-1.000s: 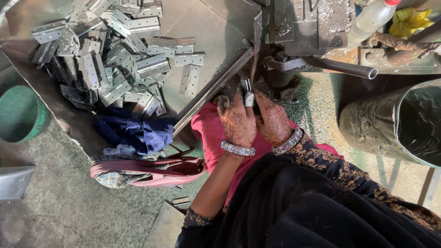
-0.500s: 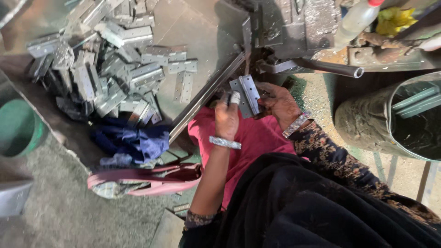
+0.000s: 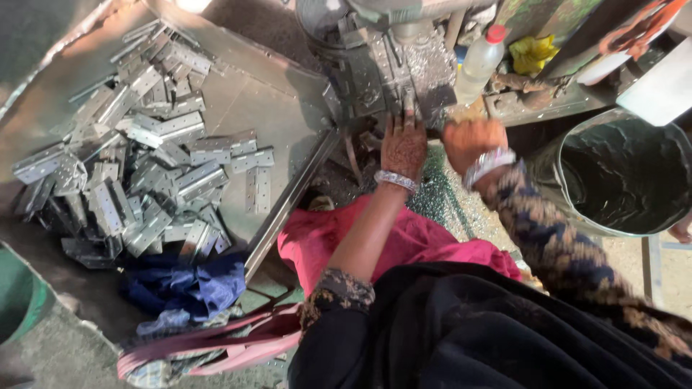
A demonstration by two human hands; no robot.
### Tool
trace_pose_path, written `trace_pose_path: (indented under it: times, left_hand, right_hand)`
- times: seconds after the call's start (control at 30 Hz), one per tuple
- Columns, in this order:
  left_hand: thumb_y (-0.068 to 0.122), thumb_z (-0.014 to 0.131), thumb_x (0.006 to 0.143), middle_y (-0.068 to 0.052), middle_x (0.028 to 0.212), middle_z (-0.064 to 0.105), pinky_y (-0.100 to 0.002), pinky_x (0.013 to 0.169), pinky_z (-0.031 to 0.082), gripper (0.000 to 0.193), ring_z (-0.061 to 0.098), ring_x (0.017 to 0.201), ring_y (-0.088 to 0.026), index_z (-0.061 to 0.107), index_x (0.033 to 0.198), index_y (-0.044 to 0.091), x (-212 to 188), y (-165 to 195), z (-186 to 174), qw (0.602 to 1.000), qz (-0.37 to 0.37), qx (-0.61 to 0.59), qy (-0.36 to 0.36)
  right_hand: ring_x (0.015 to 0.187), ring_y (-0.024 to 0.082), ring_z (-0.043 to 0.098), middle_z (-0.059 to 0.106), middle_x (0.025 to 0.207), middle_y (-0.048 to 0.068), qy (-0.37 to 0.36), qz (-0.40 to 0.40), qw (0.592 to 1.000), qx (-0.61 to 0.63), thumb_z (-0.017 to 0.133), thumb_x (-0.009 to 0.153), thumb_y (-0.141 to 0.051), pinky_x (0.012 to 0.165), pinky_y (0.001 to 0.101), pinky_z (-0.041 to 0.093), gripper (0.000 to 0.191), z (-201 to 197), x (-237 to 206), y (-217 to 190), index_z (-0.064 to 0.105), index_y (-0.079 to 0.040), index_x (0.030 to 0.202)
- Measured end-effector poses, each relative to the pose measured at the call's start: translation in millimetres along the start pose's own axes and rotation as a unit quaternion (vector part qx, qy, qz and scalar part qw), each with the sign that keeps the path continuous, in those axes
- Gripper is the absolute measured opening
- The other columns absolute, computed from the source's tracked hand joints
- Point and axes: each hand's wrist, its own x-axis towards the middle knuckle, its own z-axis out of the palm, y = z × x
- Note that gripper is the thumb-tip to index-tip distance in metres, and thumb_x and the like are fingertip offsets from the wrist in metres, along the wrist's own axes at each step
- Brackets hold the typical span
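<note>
The big grey press machine (image 3: 393,68) now fills the top of the view, where half a second ago it sat off at the upper edge; both hands have gone up from the lap to its work area. To the left, the sheet-metal tray (image 3: 277,94) serves as a bench, and its heap of metal hinges (image 3: 137,180) lies as it did before. A dark drum (image 3: 620,176) stands at the right, with a plastic bottle (image 3: 481,61) behind the machine.

The left hand (image 3: 404,148) has reached forward and lies flat, fingers stretched out against the foot of the machine. The hinge it held up a moment ago is no longer to be seen; it is probably under those fingers or already in the machine (the frame does not show which), so I cannot tell whether this grip holds anything. The right hand (image 3: 473,142) is curled into a fist just beside it, near the machine's edge; what it closes on, if anything, is hidden.

Judging by this, a hinge has just been fed to the press.
</note>
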Motion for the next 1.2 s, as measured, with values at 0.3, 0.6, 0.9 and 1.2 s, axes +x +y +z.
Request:
trace_pose_path:
  times: [0.3, 0.6, 0.9, 1.2]
  left_hand:
    - [0.041, 0.045, 0.105, -0.013, 0.158, 0.046, -0.053, 0.128, 0.007, 0.051, 0.032, 0.153, -0.032, 0.062, 0.139, 0.007, 25, -14, -5, 0.991, -0.102, 0.085, 0.003]
    - [0.036, 0.044, 0.102, -0.009, 0.159, 0.044, -0.053, 0.127, 0.004, 0.048, 0.031, 0.151, -0.031, 0.061, 0.14, 0.011, 33, -17, -17, 0.989, -0.119, 0.085, -0.029]
    - [0.028, 0.042, 0.102, -0.003, 0.161, 0.037, -0.058, 0.125, -0.005, 0.044, 0.025, 0.153, -0.03, 0.06, 0.141, 0.017, 48, -22, -22, 0.987, -0.137, 0.022, -0.078]
    - [0.026, 0.04, 0.106, -0.004, 0.165, 0.035, -0.059, 0.125, -0.006, 0.043, 0.024, 0.155, -0.029, 0.06, 0.142, 0.014, 65, -24, -31, 0.974, -0.142, 0.084, -0.153]
  right_hand:
    - [0.073, 0.034, 0.074, 0.073, 0.077, 0.014, -0.047, -0.006, 0.481, 0.875, 0.058, 0.099, -0.043, 0.065, 0.0489, 0.056, 0.036, -5, -16, -57, 0.065, -0.008, 0.103]
    - [0.083, 0.037, 0.073, 0.074, 0.09, 0.017, -0.198, -0.004, 0.344, 0.918, 0.055, 0.095, -0.065, 0.072, 0.0515, 0.058, 0.057, -43, -44, -100, 0.068, -0.012, 0.107]
    - [0.087, 0.04, 0.075, 0.075, 0.093, 0.02, -0.195, 0.002, 0.355, 0.914, 0.051, 0.099, -0.063, 0.077, 0.0537, 0.058, 0.055, -40, -49, -86, 0.07, -0.012, 0.11]
    - [0.09, 0.039, 0.073, 0.074, 0.101, 0.02, -0.207, -0.06, 0.375, 0.902, 0.053, 0.1, -0.06, 0.078, 0.0529, 0.058, 0.054, -21, -35, -100, 0.066, -0.012, 0.119]
